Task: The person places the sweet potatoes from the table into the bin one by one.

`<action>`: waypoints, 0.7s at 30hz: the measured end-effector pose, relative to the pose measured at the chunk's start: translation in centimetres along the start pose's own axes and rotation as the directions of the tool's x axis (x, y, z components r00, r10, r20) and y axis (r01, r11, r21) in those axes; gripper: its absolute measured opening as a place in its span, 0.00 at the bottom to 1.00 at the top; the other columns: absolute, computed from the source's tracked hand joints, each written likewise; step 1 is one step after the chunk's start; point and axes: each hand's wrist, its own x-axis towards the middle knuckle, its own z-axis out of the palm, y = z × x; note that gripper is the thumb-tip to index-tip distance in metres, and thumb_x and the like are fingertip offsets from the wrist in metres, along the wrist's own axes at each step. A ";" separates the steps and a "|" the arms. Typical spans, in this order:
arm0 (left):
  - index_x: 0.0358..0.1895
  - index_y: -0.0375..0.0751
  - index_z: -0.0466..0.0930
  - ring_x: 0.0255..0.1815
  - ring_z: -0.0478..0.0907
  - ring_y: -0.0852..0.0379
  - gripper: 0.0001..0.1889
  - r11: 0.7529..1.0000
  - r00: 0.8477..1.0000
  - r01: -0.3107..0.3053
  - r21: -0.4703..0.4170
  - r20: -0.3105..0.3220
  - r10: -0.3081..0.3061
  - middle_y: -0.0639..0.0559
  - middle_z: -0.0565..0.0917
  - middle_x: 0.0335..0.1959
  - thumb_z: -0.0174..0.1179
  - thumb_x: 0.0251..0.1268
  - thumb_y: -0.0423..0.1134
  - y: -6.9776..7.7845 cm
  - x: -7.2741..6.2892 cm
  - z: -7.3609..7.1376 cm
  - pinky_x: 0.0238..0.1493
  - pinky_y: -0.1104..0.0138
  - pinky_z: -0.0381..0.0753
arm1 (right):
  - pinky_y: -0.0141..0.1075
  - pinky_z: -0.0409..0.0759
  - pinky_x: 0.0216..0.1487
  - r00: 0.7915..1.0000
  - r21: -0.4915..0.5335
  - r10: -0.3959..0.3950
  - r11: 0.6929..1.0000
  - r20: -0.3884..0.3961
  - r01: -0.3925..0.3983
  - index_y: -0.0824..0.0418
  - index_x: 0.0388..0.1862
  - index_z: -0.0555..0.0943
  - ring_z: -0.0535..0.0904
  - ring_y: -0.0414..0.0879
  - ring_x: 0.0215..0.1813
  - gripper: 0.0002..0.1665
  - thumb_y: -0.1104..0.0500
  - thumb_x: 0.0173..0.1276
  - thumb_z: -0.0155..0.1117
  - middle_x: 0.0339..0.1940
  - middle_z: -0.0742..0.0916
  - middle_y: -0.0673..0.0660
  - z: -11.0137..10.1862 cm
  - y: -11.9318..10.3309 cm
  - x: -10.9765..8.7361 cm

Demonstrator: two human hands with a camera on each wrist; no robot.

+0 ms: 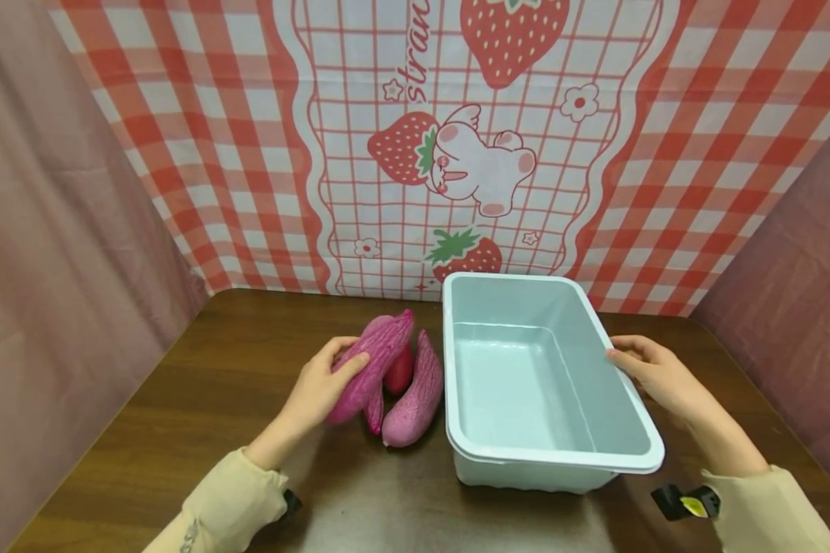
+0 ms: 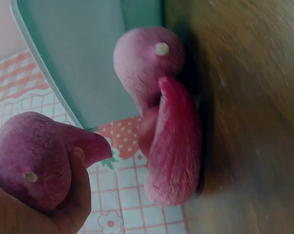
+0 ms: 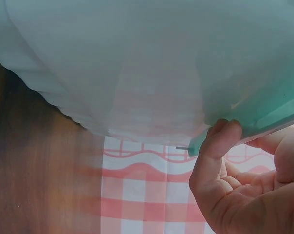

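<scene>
My left hand [image 1: 321, 384] grips a purple-pink sweet potato [image 1: 376, 365], thumb across its top, its narrow end pointing away from me. In the left wrist view the held sweet potato [image 2: 30, 158] shows a pale nub on its blunt end. Below and beside it lie a light pink sweet potato [image 1: 413, 403], a darker ridged one [image 2: 178, 146] and a redder piece [image 1: 399, 374], partly hidden. At the right, my right hand [image 1: 653, 372] pinches the rim of a pale blue plastic tub [image 1: 553, 459]. Its thumb is over the rim, and curled fingers [image 3: 222, 139] sit against the outside.
The brown wooden table [image 1: 159, 430] carries everything. A red-and-white checked cloth [image 1: 249, 153] with strawberry prints hangs along its back edge. Pink curtains [image 1: 62, 230] stand at both sides. The tub's left wall is close beside the light pink sweet potato.
</scene>
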 end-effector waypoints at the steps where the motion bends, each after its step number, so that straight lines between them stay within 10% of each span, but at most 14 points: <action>1: 0.53 0.48 0.74 0.43 0.77 0.55 0.19 1.000 1.000 0.005 -0.009 0.002 -0.005 0.49 0.82 0.44 0.56 0.60 0.49 0.1 -0.1 0.1 0.46 0.61 0.72 | 0.39 0.78 0.33 1.000 -0.001 -0.001 1.000 0.000 0.001 0.73 0.64 0.57 0.77 0.37 0.34 0.35 0.48 0.70 0.45 0.46 0.78 0.67 0.0 0.0 0.0; 21: 0.55 0.36 0.71 0.35 0.75 0.61 0.18 0.960 0.991 0.082 -0.268 0.124 -0.051 0.43 0.79 0.41 0.51 0.64 0.40 2.0 -1.0 1.1 0.40 0.68 0.73 | 0.39 0.76 0.36 1.000 -0.018 0.002 1.000 -0.010 -0.002 0.73 0.64 0.58 0.76 0.36 0.36 0.35 0.47 0.70 0.45 0.48 0.77 0.67 0.1 0.2 0.0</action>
